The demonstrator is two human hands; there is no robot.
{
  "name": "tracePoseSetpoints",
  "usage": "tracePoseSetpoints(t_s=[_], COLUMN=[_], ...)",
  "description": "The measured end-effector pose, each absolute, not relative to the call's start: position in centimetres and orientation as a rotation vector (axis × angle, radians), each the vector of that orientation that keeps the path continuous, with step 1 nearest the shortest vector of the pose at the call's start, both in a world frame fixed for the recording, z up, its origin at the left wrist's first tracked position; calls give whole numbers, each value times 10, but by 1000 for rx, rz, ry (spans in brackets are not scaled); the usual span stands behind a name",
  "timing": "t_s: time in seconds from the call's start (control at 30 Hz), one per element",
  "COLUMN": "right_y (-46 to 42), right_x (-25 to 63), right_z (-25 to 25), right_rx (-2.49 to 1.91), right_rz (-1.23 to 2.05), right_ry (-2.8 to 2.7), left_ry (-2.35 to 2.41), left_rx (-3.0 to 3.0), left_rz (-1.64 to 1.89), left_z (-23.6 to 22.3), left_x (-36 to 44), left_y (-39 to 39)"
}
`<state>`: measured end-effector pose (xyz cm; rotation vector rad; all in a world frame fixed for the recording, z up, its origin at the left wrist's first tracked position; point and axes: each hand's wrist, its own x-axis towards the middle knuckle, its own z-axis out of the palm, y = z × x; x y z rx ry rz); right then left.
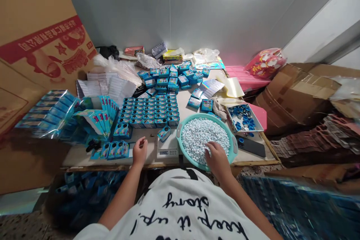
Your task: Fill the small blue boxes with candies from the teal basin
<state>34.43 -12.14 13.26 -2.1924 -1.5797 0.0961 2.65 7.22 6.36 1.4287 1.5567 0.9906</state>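
Note:
My right hand [218, 158] reaches into a turquoise basin [234, 150] of small white pellets [201, 133]. Its fingers curl down among the pellets, and the pieces in its grasp are partly hidden. My left hand [140, 152] hovers at the table's front edge, loosely curled, with nothing visible in it. Between my hands sits a small white digital scale [168, 152], and one blue box with a round dark window [164, 133] lies tilted on it. Near my left hand stand several similar boxes [115, 150] in a short row.
Behind the scale are packed rows of blue boxes [152, 110], with a loose heap [168, 77] farther back. Flat folded cartons [98, 116] lie left. A white tray of blue caps [244, 118] and a black phone [251, 146] are right. A large cardboard box [36, 82] flanks the left side.

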Motion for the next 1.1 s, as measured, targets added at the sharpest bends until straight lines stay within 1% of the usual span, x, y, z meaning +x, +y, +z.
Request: tracePoseSetpoints(t_s=[0.13,0.2,0.3,0.43,0.67,0.8,0.97,1.1], right_y=[-54,-20,12,18,15,16,20,28], right_x=[332,323,313,310,317,322,333,350], right_z=[151,154,151,145,148,150,148,146], right_rx=[-2138,-2205,-2266,-2315,-2363,-2362,-2359,-2300], right_rz=[405,546,607,600,605,617,702,773], right_ry=[-1773,-1918,-1998,-2056,-2158,-2181,-2159,-2144], left_ry=[1576,1585,1567,1590,1811,1949,2128,2170], left_rx=[1438,1446,1455,1434,1330,1354,1183,1106], left_rz=[973,951,944,983,984,903,804,599], left_z=[61,59,57,58,54,44,25,13], left_x=[20,16,7,-9,-53,-81,-114,-129], left_y=[63,60,53,36,-13,-46,-97,-139])
